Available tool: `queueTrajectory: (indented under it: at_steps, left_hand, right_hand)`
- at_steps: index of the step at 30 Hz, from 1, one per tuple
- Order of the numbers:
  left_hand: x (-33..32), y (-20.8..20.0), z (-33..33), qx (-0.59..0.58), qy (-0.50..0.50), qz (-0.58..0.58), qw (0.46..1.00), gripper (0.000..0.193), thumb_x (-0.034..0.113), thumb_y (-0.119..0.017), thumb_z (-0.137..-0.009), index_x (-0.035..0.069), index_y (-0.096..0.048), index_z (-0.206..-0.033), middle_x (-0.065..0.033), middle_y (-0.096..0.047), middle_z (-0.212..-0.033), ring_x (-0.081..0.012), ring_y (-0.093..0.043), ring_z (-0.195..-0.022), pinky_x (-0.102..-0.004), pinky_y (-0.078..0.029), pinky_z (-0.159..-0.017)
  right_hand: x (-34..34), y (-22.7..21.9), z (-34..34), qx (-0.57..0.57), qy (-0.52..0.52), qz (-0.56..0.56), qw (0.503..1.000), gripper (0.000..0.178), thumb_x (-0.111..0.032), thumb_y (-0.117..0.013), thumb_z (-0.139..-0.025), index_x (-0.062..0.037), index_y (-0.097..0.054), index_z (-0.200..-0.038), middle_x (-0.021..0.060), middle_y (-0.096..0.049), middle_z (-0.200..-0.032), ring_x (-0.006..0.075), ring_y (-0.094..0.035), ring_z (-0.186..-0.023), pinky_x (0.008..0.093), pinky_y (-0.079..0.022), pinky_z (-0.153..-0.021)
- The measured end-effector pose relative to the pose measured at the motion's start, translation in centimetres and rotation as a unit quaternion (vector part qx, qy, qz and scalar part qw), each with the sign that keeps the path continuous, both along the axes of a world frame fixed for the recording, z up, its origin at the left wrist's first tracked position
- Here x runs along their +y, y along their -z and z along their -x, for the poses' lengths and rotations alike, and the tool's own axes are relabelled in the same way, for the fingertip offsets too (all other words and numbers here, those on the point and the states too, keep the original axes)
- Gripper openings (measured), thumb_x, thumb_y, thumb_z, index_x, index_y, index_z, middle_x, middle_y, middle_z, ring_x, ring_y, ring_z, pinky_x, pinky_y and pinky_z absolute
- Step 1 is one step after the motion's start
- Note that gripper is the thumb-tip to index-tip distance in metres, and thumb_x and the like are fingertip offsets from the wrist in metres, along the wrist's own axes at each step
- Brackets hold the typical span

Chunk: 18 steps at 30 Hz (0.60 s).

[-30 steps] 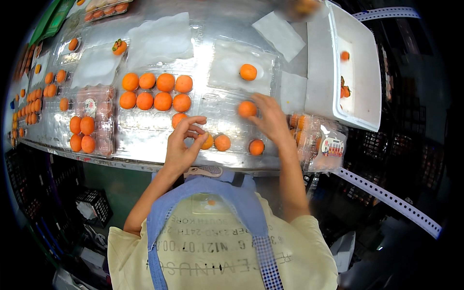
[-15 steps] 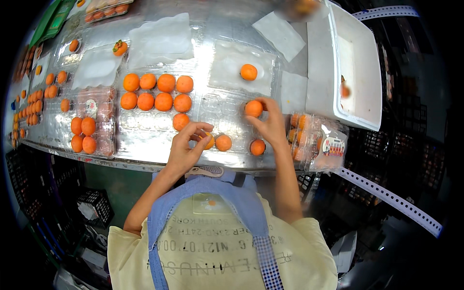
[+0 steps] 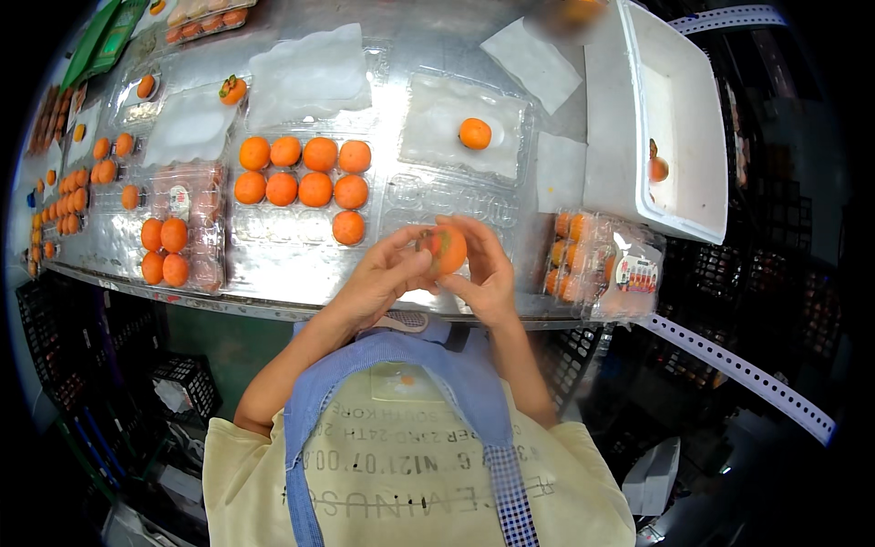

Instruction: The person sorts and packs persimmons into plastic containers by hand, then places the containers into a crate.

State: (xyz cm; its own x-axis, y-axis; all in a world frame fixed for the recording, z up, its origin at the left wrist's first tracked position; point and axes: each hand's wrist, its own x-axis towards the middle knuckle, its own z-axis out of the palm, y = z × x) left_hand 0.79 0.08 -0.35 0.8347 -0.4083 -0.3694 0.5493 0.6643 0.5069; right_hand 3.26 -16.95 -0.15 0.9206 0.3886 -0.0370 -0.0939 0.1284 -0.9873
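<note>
An orange persimmon, its leafy cap turned toward my left hand, is held between both hands near the table's front edge. My left hand grips its left side with thumb and fingers. Around its right side curl the fingers of my right hand. Just beyond lies a clear plastic tray with moulded cups. Farther off, a single persimmon rests on a whitish sheet. To the left, several persimmons stand in rows on another clear tray. My hands hide the table right beneath them.
A white foam box at the right has a persimmon inside. Packed clear boxes of fruit sit at the table's right front corner. Farther left are more persimmons on closed packs, pale sheets and a green crate.
My right hand has come left and nearer with a persimmon from above the clear tray. My left hand has moved right, and both now hold the fruit. Loose persimmons near the edge no longer show.
</note>
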Motion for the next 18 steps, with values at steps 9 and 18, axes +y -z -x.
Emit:
queueTrajectory:
  at_steps: [9, 18]
  left_hand:
    - [0.4, 0.5, 0.5, -0.037, -0.015, -0.001, 0.999, 0.043, 0.006, -0.059, -0.086, 0.006, -0.043, -0.126, -0.0103, -0.059, -0.107, -0.0158, -0.058, -0.096, -0.0297, -0.050, -0.081]
    - [0.1, -0.1, 0.6, -0.147, -0.041, -0.140, 0.978, 0.050, -0.005, -0.064, -0.078, 0.004, -0.044, -0.123, -0.0077, -0.054, -0.116, -0.0157, -0.056, -0.100, -0.0297, -0.048, -0.085]
  right_hand:
    - [2.0, 0.1, 0.6, -0.092, 0.010, 0.038, 0.995, 0.036, -0.022, -0.050, -0.087, -0.0005, -0.048, -0.116, 0.0135, -0.049, -0.118, 0.0259, -0.044, -0.112, 0.0362, -0.032, -0.098]
    - [2.0, -0.1, 0.2, 0.053, 0.043, -0.118, 0.991, 0.029, -0.021, -0.036, -0.096, 0.0003, -0.049, -0.109, 0.0120, -0.050, -0.114, 0.0214, -0.049, -0.105, 0.0338, -0.036, -0.094]
